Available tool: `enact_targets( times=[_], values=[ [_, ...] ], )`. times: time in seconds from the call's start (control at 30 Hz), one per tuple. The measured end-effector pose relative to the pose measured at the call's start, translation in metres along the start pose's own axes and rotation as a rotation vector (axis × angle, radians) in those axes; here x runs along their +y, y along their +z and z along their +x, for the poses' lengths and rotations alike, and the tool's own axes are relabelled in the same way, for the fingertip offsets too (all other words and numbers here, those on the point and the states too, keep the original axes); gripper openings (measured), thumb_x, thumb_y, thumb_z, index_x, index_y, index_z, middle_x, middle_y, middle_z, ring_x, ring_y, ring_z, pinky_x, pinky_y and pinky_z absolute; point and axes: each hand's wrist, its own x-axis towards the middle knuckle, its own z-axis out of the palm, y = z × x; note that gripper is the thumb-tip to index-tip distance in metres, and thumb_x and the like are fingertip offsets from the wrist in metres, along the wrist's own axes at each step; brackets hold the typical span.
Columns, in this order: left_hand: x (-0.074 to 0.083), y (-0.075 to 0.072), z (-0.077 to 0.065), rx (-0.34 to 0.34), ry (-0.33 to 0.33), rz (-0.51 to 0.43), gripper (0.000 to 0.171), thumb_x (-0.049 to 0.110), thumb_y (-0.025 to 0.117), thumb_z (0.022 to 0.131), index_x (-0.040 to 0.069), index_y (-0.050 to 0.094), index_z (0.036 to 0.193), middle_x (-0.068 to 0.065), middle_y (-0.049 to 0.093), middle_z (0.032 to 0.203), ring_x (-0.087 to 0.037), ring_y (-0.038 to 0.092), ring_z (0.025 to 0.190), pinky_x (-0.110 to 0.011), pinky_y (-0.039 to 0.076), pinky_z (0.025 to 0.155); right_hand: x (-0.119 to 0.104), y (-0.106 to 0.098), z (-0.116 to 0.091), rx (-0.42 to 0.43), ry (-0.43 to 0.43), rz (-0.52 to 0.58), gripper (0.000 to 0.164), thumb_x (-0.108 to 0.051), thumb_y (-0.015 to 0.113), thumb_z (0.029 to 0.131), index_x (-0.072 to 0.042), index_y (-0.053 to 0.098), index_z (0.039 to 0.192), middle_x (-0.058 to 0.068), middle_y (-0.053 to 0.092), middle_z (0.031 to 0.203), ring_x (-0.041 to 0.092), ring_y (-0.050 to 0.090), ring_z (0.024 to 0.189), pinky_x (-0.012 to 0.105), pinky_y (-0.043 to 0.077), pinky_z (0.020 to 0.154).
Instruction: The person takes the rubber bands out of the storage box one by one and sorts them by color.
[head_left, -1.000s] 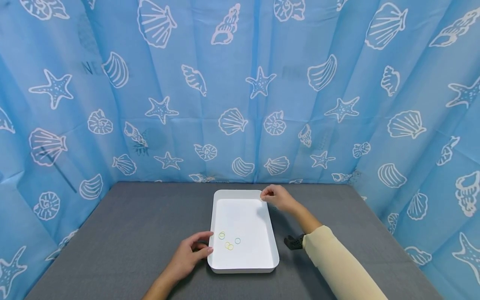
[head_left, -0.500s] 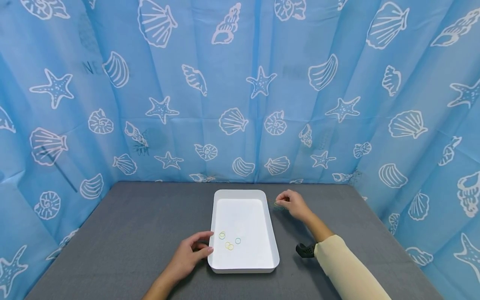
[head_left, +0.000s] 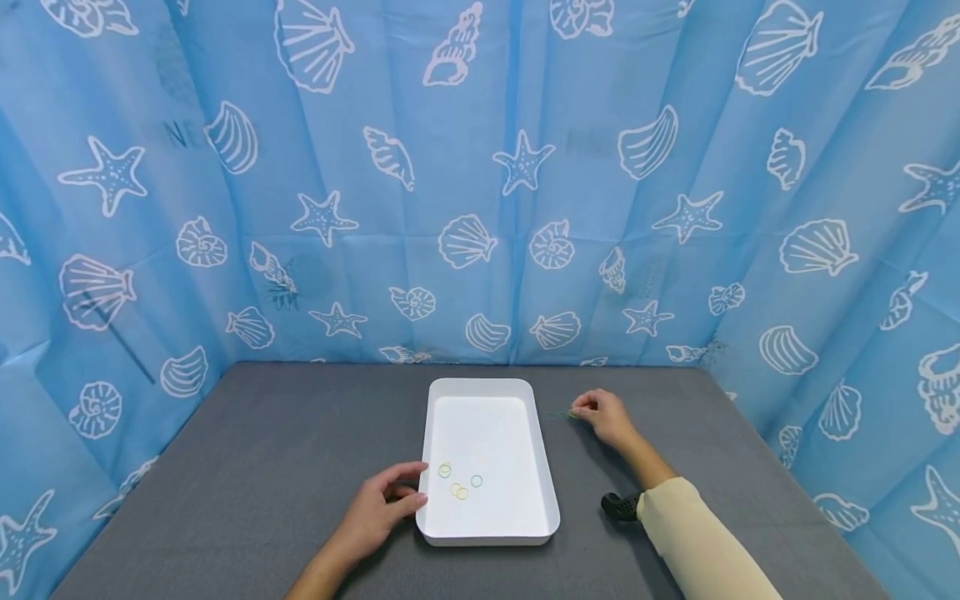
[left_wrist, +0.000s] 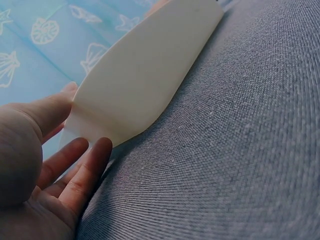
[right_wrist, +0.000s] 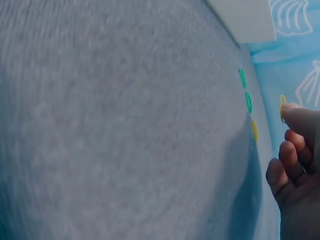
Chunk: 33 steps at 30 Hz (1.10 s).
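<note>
A thin yellow ring (right_wrist: 281,107) is pinched at the thumb tip of the right hand (head_left: 602,417); the remaining fingers are loosely curled. Whether the ring is clear of the grey cloth (head_left: 315,433) or grazing it cannot be told. Because the ring is slender and gripped at one edge only, it could be dropped or flicked away if the pinch were loosened unevenly.

Beside this hand, a short row is laid on the cloth: one green ring (right_wrist: 242,78) nearest the tray, a second green ring (right_wrist: 249,102), and a second yellow ring (right_wrist: 254,131) nearest the fingers. These could be dragged out of line if they were brushed by a fingertip or by the held ring; in the head view they are barely distinguished from the cloth, so misplacement could easily be overlooked.

To the left of the row stands the white tray (head_left: 487,442), against whose outer left wall the relaxed fingers and thumb of the left hand (head_left: 382,504) are rested. The tray could be slid toward the row if it were pushed too firmly there. Within it are found an overlapping yellow and green pair (head_left: 445,471), two overlapping yellow rings (head_left: 459,492) and a single blue-green ring (head_left: 477,481); where rings overlap, two could be lifted together by one pinch. The whole is backed by a blue shell-printed curtain (head_left: 510,283).
</note>
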Motion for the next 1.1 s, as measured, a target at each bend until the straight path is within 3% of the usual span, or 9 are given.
enact_targets(
  times=[0.33, 1.1],
  values=[
    [-0.001, 0.0, -0.001, 0.003, 0.013, -0.006, 0.043, 0.013, 0.075, 0.086, 0.004, 0.062, 0.126, -0.018, 0.061, 0.118, -0.021, 0.063, 0.088, -0.026, 0.049, 0.072, 0.016, 0.0, -0.002, 0.061, 0.126, -0.052, 0.006, -0.003, 0.066, 0.09, 0.002, 0.067, 0.087, 0.009, 0.063, 0.081, 0.02, 0.053, 0.07, 0.036, 0.042, 0.065],
    [-0.002, 0.001, 0.0, -0.003, 0.028, -0.009, 0.043, 0.013, 0.074, 0.086, 0.003, 0.062, 0.126, -0.018, 0.061, 0.116, -0.02, 0.063, 0.088, -0.026, 0.049, 0.072, 0.017, 0.0, 0.009, 0.026, 0.275, -0.159, 0.01, -0.009, 0.067, 0.091, 0.0, 0.068, 0.086, 0.009, 0.064, 0.082, 0.023, 0.053, 0.071, 0.038, 0.042, 0.066]
  ],
)
